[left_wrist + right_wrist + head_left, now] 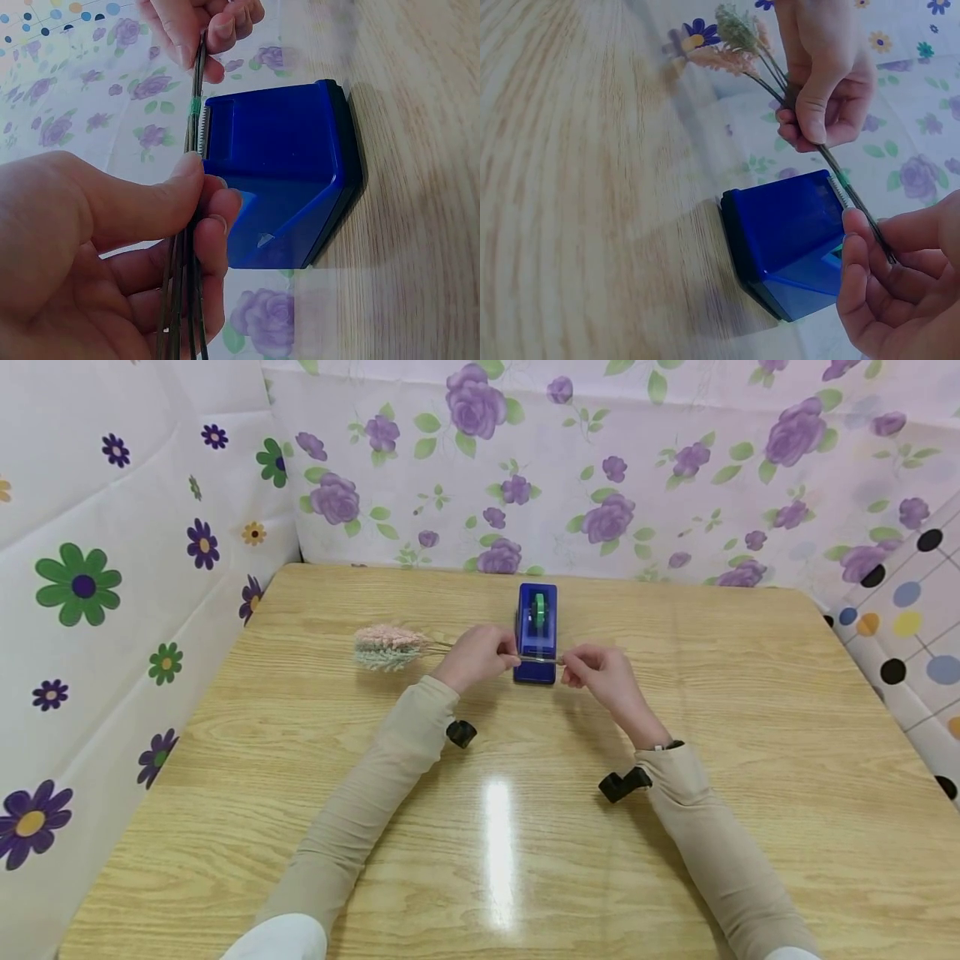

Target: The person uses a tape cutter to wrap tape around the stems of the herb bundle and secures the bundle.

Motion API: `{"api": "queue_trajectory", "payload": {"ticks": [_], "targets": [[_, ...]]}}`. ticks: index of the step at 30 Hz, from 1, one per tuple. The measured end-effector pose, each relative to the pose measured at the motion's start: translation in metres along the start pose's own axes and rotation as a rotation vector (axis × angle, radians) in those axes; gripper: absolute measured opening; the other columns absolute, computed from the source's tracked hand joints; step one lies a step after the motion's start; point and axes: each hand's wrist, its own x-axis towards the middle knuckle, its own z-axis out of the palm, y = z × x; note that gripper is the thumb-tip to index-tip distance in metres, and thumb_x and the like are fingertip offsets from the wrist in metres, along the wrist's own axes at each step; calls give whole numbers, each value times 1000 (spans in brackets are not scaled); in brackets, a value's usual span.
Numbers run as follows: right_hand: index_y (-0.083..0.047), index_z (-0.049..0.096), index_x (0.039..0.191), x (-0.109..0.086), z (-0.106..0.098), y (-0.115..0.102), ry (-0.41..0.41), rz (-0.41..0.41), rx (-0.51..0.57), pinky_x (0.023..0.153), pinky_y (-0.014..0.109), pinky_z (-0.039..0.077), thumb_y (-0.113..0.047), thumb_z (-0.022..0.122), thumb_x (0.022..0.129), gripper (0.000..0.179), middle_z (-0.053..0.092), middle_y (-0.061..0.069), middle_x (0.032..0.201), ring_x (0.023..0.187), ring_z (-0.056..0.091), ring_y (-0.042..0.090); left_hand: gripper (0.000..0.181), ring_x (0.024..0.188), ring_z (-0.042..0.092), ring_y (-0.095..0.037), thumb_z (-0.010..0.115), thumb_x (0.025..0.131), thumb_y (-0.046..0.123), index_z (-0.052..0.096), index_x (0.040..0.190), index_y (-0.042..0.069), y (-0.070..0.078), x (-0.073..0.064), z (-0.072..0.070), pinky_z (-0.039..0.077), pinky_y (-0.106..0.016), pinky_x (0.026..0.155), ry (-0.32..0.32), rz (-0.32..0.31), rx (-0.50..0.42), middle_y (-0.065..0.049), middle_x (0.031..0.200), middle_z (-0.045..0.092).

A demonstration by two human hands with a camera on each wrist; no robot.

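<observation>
A small bunch of fluffy pink and pale green dried flowers (389,647) lies sideways across the front of a blue tape dispenser (536,672). My left hand (480,656) pinches the thin brown stems (178,277) on the flower-head side, thumb over fingers. The right hand (603,675) grips the stem ends between thumb and fingers. Between the two hands a band of green tape (195,106) wraps the stems, right beside the dispenser's toothed cutter (838,191). A green tape roll (539,610) sits in the dispenser.
The dispenser stands on a wood-grain table (555,860). Behind it hangs a floral cloth (555,460), and a flower-patterned sheet (150,610) borders the left side. Dotted cloth (915,635) covers the right side.
</observation>
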Motion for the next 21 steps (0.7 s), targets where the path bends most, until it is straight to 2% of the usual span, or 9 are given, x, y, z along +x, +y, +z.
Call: {"api": "queue_trajectory", "payload": {"ticks": [6, 9, 14, 21], "targets": [[8, 65, 106, 2, 1, 2, -11, -5, 34, 66, 21, 50, -19, 50, 102, 31, 63, -6, 70, 66, 58, 6, 16, 74, 53, -16, 63, 95, 20, 66, 88, 6, 1, 0, -1, 43, -28, 70, -4, -9, -16, -6, 85, 66], [6, 62, 104, 3, 1, 4, -24, 2, 105, 71, 23, 51, -20, 44, 104, 31, 66, -8, 76, 74, 63, 6, 16, 77, 58, -17, 60, 97, 20, 65, 91, 6, 3, 0, -1, 45, -27, 70, -32, -5, -81, -7, 88, 68], [-3, 57, 96, 4, -1, 5, -83, 36, 232, 81, 26, 52, -24, 37, 106, 31, 71, -12, 88, 91, 67, 4, 16, 93, 67, -27, 56, 99, 17, 63, 95, 4, 1, 0, -1, 48, -29, 75, -105, 21, -195, -11, 97, 72], [-3, 53, 88, 1, -5, 0, -145, 30, 250, 93, 30, 46, -22, 36, 106, 31, 72, -9, 98, 100, 64, 1, 16, 100, 66, -30, 55, 99, 17, 62, 94, 4, -3, 1, -4, 49, -33, 83, -155, 43, -226, -13, 104, 71]]}}
